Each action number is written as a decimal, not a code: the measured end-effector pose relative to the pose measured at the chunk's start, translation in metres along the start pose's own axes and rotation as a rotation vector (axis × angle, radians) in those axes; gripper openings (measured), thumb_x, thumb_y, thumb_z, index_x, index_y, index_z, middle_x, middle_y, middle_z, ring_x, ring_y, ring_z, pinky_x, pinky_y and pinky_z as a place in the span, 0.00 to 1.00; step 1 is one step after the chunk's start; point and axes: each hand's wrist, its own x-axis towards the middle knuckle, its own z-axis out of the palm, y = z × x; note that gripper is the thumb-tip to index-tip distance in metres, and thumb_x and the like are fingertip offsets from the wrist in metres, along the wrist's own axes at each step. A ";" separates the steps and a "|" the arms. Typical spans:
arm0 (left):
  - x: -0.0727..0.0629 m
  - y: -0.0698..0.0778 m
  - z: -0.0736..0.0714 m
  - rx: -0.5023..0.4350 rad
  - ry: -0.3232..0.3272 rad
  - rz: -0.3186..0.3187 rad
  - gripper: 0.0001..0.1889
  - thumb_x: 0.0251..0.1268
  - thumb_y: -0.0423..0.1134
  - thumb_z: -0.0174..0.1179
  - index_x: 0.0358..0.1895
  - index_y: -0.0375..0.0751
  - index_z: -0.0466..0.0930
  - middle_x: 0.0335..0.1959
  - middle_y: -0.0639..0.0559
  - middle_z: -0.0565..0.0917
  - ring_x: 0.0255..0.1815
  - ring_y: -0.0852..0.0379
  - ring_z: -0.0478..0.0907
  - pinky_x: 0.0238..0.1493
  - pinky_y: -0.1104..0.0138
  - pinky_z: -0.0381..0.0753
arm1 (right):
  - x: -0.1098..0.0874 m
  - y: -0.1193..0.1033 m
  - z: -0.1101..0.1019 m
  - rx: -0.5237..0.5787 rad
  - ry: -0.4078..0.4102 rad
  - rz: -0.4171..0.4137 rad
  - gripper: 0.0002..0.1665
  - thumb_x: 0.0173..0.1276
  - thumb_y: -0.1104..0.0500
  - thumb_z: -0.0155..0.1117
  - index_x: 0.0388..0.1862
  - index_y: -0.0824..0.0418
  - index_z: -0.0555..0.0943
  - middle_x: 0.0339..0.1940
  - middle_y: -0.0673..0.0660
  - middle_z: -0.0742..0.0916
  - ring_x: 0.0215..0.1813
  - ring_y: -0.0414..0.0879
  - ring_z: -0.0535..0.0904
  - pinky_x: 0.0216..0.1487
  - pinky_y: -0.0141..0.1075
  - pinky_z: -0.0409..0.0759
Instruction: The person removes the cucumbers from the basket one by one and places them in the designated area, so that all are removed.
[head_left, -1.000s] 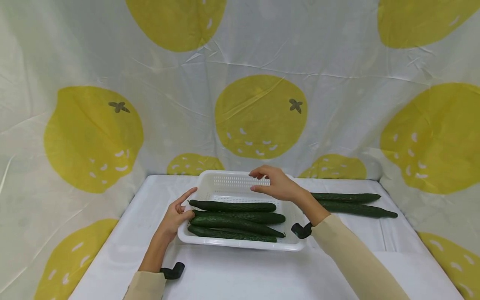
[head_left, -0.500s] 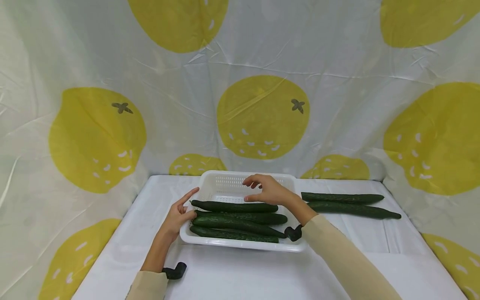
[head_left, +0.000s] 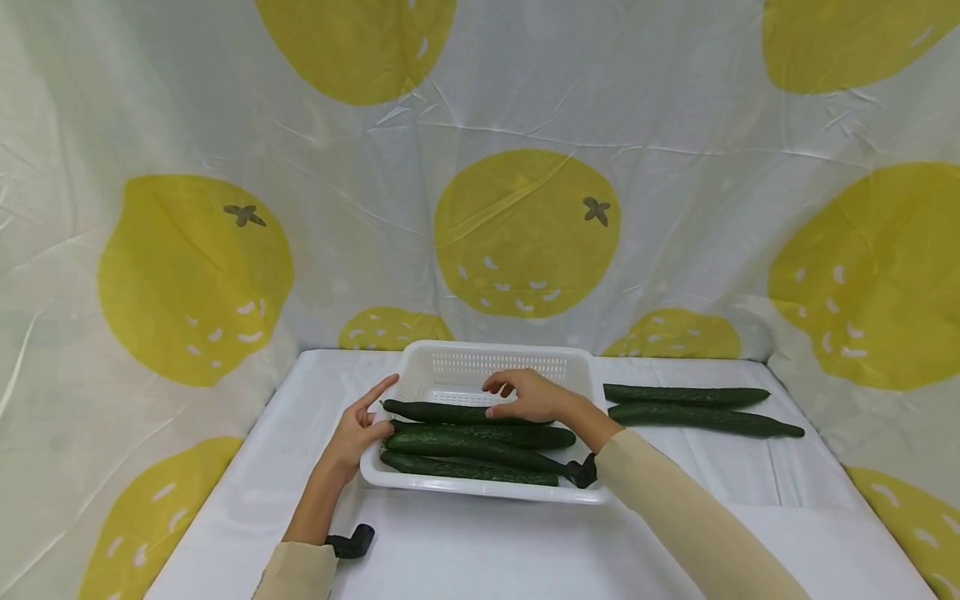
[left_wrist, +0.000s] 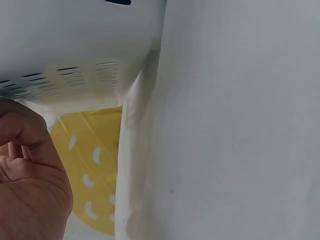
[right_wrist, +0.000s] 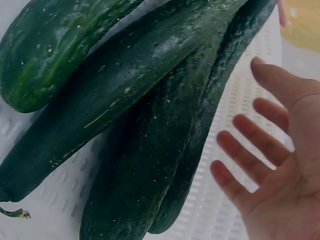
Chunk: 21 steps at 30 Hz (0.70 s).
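Observation:
A white perforated plastic basket (head_left: 480, 490) stands tilted on the cloth in the head view, with several long dark green cucumbers (head_left: 480, 452) lying side by side in it. My left hand (head_left: 351, 435) grips the basket's left end, thumb over the rim and index finger stretched along the outside. From the left wrist, curled fingers of that hand (left_wrist: 31, 165) show below the basket wall. My right hand (head_left: 534, 397) hovers over the rearmost cucumber (head_left: 435, 412), thumb overlapping it. In the right wrist view its fingers (right_wrist: 245, 155) are spread, apart from the cucumbers, holding nothing.
Two more cucumbers (head_left: 705, 419) lie on the white tablecloth (head_left: 832, 533) to the right of the basket. A curtain with yellow fruit prints (head_left: 525, 233) hangs behind and along both sides. Black wrist mounts (head_left: 352, 542) stick out from both wrists.
My right hand has moved left and down, from above the basket's back right to close over the rearmost cucumber. My left hand keeps its grip on the basket.

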 end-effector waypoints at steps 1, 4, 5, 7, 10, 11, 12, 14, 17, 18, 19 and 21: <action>0.000 0.000 0.000 0.001 0.003 0.000 0.45 0.60 0.20 0.56 0.82 0.50 0.59 0.10 0.62 0.69 0.13 0.67 0.68 0.22 0.72 0.75 | -0.001 0.000 0.001 0.005 -0.015 0.006 0.31 0.73 0.48 0.67 0.68 0.63 0.77 0.64 0.63 0.84 0.64 0.58 0.80 0.65 0.54 0.77; 0.000 0.000 0.000 0.004 0.010 -0.001 0.45 0.60 0.20 0.56 0.82 0.50 0.60 0.10 0.63 0.68 0.12 0.67 0.66 0.21 0.72 0.73 | -0.002 0.001 0.003 0.012 -0.054 0.020 0.29 0.75 0.49 0.65 0.69 0.62 0.77 0.64 0.63 0.84 0.63 0.57 0.81 0.65 0.53 0.77; 0.000 0.000 0.000 0.004 0.010 -0.001 0.45 0.60 0.20 0.56 0.82 0.50 0.60 0.10 0.63 0.67 0.12 0.68 0.66 0.21 0.72 0.73 | -0.003 0.001 0.004 0.010 -0.072 0.029 0.29 0.76 0.49 0.64 0.70 0.62 0.76 0.65 0.63 0.83 0.64 0.57 0.80 0.66 0.53 0.77; 0.000 -0.001 0.000 0.003 0.009 -0.002 0.45 0.60 0.20 0.56 0.82 0.50 0.60 0.10 0.63 0.67 0.12 0.68 0.66 0.20 0.72 0.73 | -0.004 0.000 0.006 -0.001 -0.112 0.055 0.31 0.77 0.48 0.63 0.72 0.60 0.75 0.68 0.61 0.82 0.68 0.57 0.79 0.68 0.52 0.75; -0.001 -0.001 0.000 -0.002 0.007 -0.003 0.45 0.60 0.20 0.56 0.82 0.50 0.59 0.10 0.63 0.67 0.12 0.67 0.65 0.20 0.72 0.73 | -0.004 -0.001 0.008 -0.048 -0.167 0.087 0.33 0.78 0.46 0.61 0.76 0.58 0.72 0.73 0.58 0.79 0.73 0.55 0.74 0.72 0.52 0.72; -0.001 -0.001 0.000 -0.005 0.008 -0.005 0.45 0.60 0.20 0.56 0.82 0.50 0.59 0.10 0.63 0.67 0.12 0.67 0.65 0.20 0.72 0.72 | -0.004 -0.002 0.008 -0.067 -0.179 0.096 0.34 0.78 0.45 0.61 0.77 0.57 0.72 0.74 0.56 0.79 0.75 0.54 0.73 0.73 0.51 0.71; -0.001 -0.001 0.000 -0.007 0.009 -0.007 0.45 0.60 0.20 0.56 0.82 0.50 0.59 0.10 0.63 0.67 0.12 0.67 0.64 0.20 0.72 0.72 | -0.004 -0.002 0.009 -0.080 -0.185 0.102 0.34 0.78 0.44 0.60 0.77 0.57 0.72 0.74 0.56 0.78 0.75 0.54 0.73 0.74 0.51 0.70; -0.001 -0.001 0.000 -0.012 0.007 -0.011 0.45 0.60 0.20 0.56 0.82 0.51 0.59 0.10 0.63 0.66 0.11 0.67 0.64 0.19 0.72 0.72 | -0.004 -0.002 0.010 -0.107 -0.173 0.099 0.34 0.77 0.44 0.61 0.75 0.58 0.73 0.71 0.57 0.79 0.72 0.54 0.75 0.72 0.50 0.72; -0.001 -0.001 0.000 -0.021 0.004 -0.015 0.45 0.60 0.20 0.56 0.82 0.51 0.59 0.10 0.63 0.67 0.12 0.67 0.65 0.20 0.72 0.72 | -0.002 -0.001 0.010 -0.131 -0.119 0.081 0.30 0.76 0.45 0.63 0.70 0.59 0.78 0.62 0.58 0.82 0.63 0.52 0.78 0.66 0.47 0.75; -0.001 0.000 0.001 -0.022 0.004 -0.016 0.45 0.60 0.20 0.56 0.82 0.51 0.59 0.10 0.63 0.67 0.12 0.67 0.65 0.19 0.72 0.72 | -0.002 -0.001 0.010 -0.134 -0.101 0.072 0.29 0.76 0.45 0.64 0.68 0.59 0.80 0.59 0.58 0.82 0.61 0.51 0.79 0.64 0.47 0.76; -0.001 0.000 0.001 -0.022 0.005 -0.016 0.45 0.59 0.20 0.56 0.82 0.51 0.58 0.10 0.63 0.68 0.12 0.67 0.65 0.19 0.72 0.72 | -0.002 -0.001 0.010 -0.135 -0.089 0.069 0.27 0.75 0.45 0.64 0.66 0.59 0.81 0.58 0.57 0.83 0.59 0.51 0.79 0.63 0.46 0.76; -0.001 0.001 0.001 -0.019 0.009 -0.017 0.46 0.59 0.20 0.56 0.82 0.51 0.58 0.10 0.63 0.67 0.11 0.68 0.65 0.19 0.73 0.71 | -0.002 -0.001 0.010 -0.119 -0.073 0.067 0.25 0.75 0.46 0.64 0.64 0.57 0.82 0.57 0.57 0.84 0.60 0.51 0.80 0.63 0.47 0.77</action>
